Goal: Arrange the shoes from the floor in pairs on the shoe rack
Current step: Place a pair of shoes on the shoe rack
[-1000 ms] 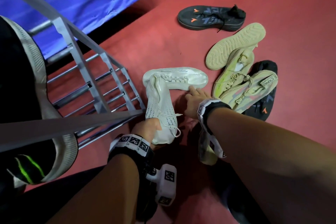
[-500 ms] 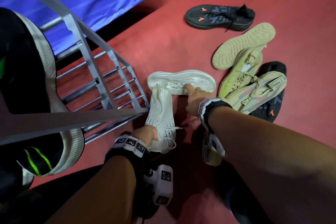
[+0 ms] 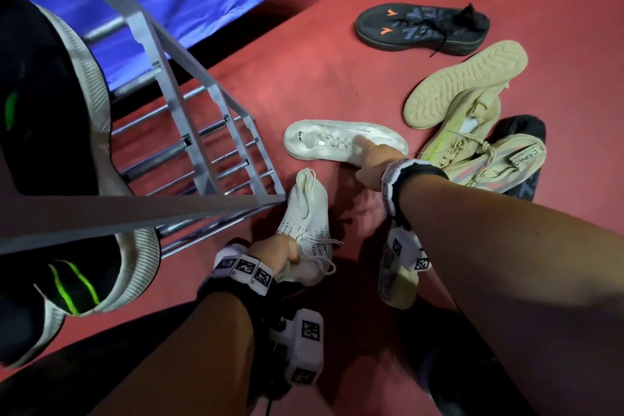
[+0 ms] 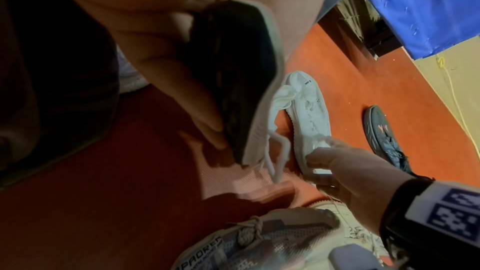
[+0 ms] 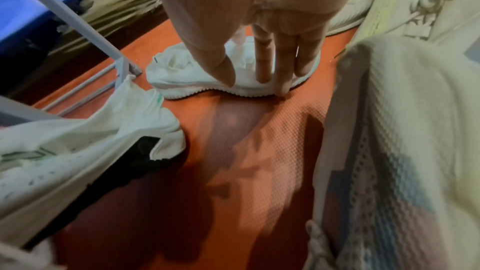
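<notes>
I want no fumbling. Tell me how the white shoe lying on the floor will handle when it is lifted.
The white shoe has a knit upper that sags in wrinkles, so it will probably fold under the right hand. Its loose laces may dangle and snag. It looks light, with a thin sole.

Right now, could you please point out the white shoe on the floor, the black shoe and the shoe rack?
white shoe on the floor (image 3: pixel 314 142): head view, toe.
black shoe (image 3: pixel 418 27): head view, laced upper.
shoe rack (image 3: pixel 202 152): head view, side frame.

Head view downward; 2 close wrist views, shared white shoe (image 3: pixel 344 142).
</notes>
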Demonstrator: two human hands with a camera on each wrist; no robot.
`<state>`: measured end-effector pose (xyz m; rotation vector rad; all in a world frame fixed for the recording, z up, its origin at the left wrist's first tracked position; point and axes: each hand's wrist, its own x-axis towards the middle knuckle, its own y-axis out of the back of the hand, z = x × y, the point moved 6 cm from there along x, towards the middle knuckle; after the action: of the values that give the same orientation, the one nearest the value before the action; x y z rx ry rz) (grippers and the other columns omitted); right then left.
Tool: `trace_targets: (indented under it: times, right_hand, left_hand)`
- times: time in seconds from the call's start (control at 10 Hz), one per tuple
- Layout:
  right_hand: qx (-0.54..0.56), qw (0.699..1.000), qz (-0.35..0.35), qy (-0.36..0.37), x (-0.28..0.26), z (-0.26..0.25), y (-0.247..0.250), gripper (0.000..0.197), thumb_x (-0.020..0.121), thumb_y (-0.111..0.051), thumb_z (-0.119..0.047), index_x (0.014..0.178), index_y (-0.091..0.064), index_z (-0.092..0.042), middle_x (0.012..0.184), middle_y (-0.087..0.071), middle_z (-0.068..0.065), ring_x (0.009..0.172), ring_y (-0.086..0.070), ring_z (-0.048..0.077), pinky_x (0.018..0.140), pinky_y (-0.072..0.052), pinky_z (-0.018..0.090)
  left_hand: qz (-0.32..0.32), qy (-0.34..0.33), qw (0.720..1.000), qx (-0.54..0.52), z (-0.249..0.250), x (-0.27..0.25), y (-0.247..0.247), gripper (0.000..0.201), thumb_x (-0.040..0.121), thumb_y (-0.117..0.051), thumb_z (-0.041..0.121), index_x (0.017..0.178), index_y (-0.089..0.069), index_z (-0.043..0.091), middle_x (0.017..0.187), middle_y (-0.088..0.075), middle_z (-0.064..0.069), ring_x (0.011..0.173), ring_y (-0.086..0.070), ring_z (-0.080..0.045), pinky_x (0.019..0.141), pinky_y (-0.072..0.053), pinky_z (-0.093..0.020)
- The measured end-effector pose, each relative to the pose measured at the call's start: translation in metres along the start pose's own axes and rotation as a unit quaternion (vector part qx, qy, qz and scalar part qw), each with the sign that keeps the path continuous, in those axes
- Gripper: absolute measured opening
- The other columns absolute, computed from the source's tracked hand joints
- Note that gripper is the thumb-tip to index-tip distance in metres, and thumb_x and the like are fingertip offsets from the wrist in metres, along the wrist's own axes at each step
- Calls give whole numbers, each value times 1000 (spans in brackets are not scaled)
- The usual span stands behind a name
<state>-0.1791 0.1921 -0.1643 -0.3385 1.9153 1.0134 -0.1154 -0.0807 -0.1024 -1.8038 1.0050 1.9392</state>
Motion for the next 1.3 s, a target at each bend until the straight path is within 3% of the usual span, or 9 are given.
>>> trace_targets:
  times: [0.2, 0.4, 0.6, 0.8, 0.9, 1.0, 1.1, 1.2, 1.3]
  right_hand:
    - [-188, 978, 81, 40, -15, -5, -20, 66, 82, -57, -23, 144, -45, -40, 144, -36, 6, 128, -38, 34, 106, -36, 45]
    - [-182, 979, 7, 93, -9, -12, -45, 62, 79, -60, -18, 136, -51, -41, 171, 0, -8, 152, -13, 34, 120, -24, 46]
    - [-253, 963, 62, 72, -10, -19, -39, 60, 71, -71, -23, 128, -57, -29, 148, -38, -4, 124, -39, 33, 104, -33, 48]
    - [-195, 976, 60, 72, -13, -27, -23, 48, 84, -55, -15, 131, -61, -20, 138, -52, 8, 131, -51, 28, 128, -8, 47]
    - [-126, 982, 110, 86, -21, -29, -6, 39, 88, -56, -14, 127, -63, -17, 131, -60, 10, 126, -56, 27, 125, -20, 43]
    - [-44, 989, 127, 62, -33, -25, 5, 35, 89, -62, -14, 124, -57, -8, 117, -68, 14, 106, -65, 31, 86, -47, 34]
    - [36, 990, 133, 27, -52, -17, 18, 44, 88, -65, -8, 129, -50, -6, 111, -67, 10, 95, -63, 28, 77, -51, 34]
    - [143, 979, 146, -1, -81, -7, 38, 44, 92, -62, -6, 136, -53, -5, 121, -67, 13, 113, -66, 31, 97, -55, 40]
    - [247, 954, 169, -24, -115, 6, 61, 27, 95, -59, -10, 121, -64, -1, 113, -70, 14, 107, -68, 33, 97, -56, 44]
  left_hand:
    - [-10, -12, 998, -57, -7, 18, -3, 33, 45, -70, 21, 77, -61, 16, 107, -61, -14, 100, -61, -29, 103, -53, -57]
    - [0, -31, 996, -87, -4, -3, -6, 46, 55, -68, 18, 93, -73, -8, 97, -70, -19, 89, -63, -30, 101, -53, -47]
    - [-3, -6, 994, -113, -4, -13, -8, 49, 41, -65, 19, 83, -68, -4, 99, -70, -22, 96, -68, -36, 98, -54, -47]
    - [-22, 1, 992, -125, 7, -34, -6, 20, 70, -64, 14, 85, -55, 4, 86, -51, -15, 88, -56, -32, 78, -50, -35]
    - [-66, -13, 987, -148, 6, -37, -10, 56, 57, -58, 13, 109, -62, -9, 91, -57, -20, 62, -59, -30, 55, -52, -33]
    - [-64, -20, 986, -155, 7, -49, -10, 30, 80, -51, 6, 106, -62, -5, 87, -64, -21, 59, -63, -29, 41, -49, -25]
    - [-70, -41, 986, -144, 15, -65, -12, 15, 82, -49, 5, 90, -59, -2, 73, -65, -19, 54, -62, -27, 53, -53, -29]
    - [-65, -67, 989, -111, 29, -89, -11, 8, 75, -53, 0, 83, -54, 0, 62, -64, -14, 39, -62, -21, 73, -60, -27]
    - [-83, -72, 989, -101, 40, -127, -12, 14, 82, -49, 3, 94, -55, -2, 73, -64, -16, 44, -66, -22, 42, -52, -28]
